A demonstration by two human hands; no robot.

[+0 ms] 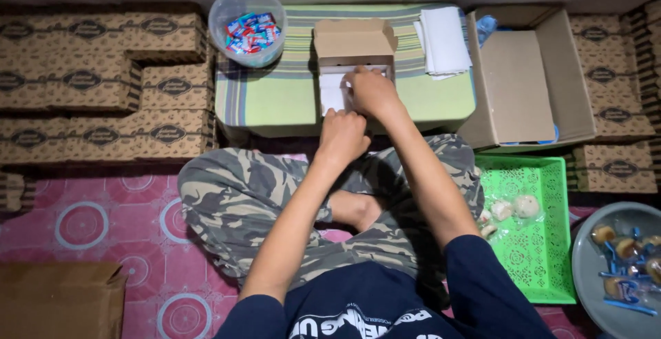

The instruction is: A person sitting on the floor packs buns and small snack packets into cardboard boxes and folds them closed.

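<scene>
A person sits cross-legged at a low striped table [275,98]. Both hands work at a small open cardboard box [354,48] at its middle: the left hand [342,134] is curled closed on the white paper liner [333,91], and the right hand [372,91] presses loosely bent fingers onto it.

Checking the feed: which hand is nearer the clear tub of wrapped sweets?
Left. The left hand sits below and right of the clear tub; the right hand is farther right, on the small open box.
</scene>
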